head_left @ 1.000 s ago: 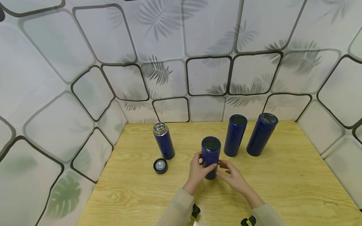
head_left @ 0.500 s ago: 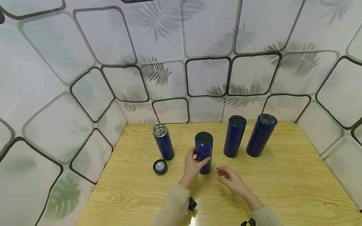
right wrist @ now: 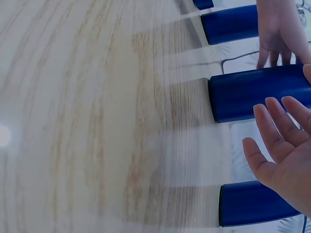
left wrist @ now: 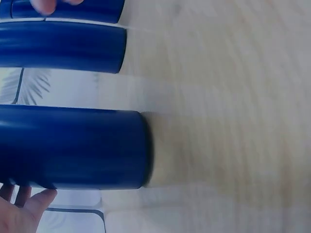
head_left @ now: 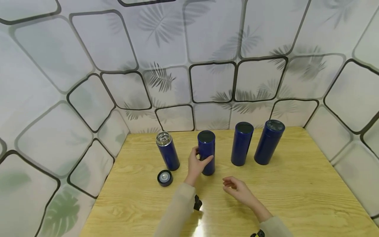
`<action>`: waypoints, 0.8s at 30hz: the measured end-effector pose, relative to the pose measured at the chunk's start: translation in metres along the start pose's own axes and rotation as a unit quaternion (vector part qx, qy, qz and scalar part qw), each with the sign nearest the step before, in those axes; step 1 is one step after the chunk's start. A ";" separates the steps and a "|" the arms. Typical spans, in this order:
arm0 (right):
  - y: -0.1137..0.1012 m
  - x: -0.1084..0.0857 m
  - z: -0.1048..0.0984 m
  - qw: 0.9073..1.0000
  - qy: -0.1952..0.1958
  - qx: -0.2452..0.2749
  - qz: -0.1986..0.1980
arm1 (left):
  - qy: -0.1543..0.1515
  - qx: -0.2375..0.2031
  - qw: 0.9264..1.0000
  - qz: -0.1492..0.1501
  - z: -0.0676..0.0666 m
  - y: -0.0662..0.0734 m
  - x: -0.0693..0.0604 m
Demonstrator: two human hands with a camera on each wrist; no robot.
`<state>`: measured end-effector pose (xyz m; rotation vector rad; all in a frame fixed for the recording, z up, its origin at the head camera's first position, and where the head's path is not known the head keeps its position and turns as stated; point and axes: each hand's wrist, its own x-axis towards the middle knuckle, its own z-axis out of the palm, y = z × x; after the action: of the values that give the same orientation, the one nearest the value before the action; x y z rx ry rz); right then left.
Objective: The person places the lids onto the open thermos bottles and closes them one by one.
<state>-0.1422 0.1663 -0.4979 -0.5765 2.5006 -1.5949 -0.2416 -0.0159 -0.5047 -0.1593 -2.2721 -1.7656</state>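
In the head view my left hand [head_left: 196,164] grips a dark blue thermos bottle [head_left: 206,148] with a black top, thumb across its front. The bottle is upright at the middle of the table; whether its base touches the wood I cannot tell. My right hand [head_left: 239,190] holds nothing and is apart from the bottle, nearer to me and to the right, fingers loosely bent. The right wrist view shows this right hand [right wrist: 286,150] with its fingers spread beside the gripped thermos bottle [right wrist: 257,93]. Left of the gripped bottle stands an uncapped thermos bottle [head_left: 168,153] with a steel mouth.
A round lid [head_left: 164,178] lies with its inner side up before the uncapped bottle. At the right stand two more blue thermos bottles, one nearer [head_left: 242,144] and one farther right [head_left: 268,143]. Patterned walls [head_left: 213,80] edge the wooden table [head_left: 296,197] at back and sides.
My left hand has carried the thermos bottle left and farther back, toward the uncapped one. The right hand has come away from the bottle. The head view has shifted slightly.
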 end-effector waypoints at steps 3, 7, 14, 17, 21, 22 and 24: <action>-0.014 -0.002 -0.002 1.000 -0.001 -0.002 0.000 | -0.001 -0.009 1.000 0.008 0.000 0.001 0.007; -0.017 -0.002 -0.001 1.000 -0.003 -0.005 0.001 | -0.004 -0.010 1.000 0.000 0.000 -0.002 0.013; 0.013 0.003 0.001 1.000 -0.004 -0.001 -0.005 | -0.002 -0.009 1.000 -0.004 0.005 -0.003 0.019; 0.023 0.004 0.002 1.000 -0.004 -0.004 -0.007 | 0.002 -0.015 1.000 -0.002 0.006 -0.004 0.023; 0.026 0.003 0.003 1.000 -0.007 0.006 0.002 | 0.000 -0.021 1.000 -0.007 0.008 -0.006 0.027; 0.026 0.002 0.003 1.000 -0.008 0.006 0.005 | -0.002 -0.021 1.000 -0.006 0.009 -0.007 0.028; 0.026 0.002 0.003 1.000 -0.007 0.003 0.008 | -0.006 -0.021 1.000 -0.007 0.010 -0.007 0.030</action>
<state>-0.1492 0.1726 -0.5220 -0.5652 2.4824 -1.5867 -0.2736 -0.0105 -0.5056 -0.1627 -2.2501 -1.8255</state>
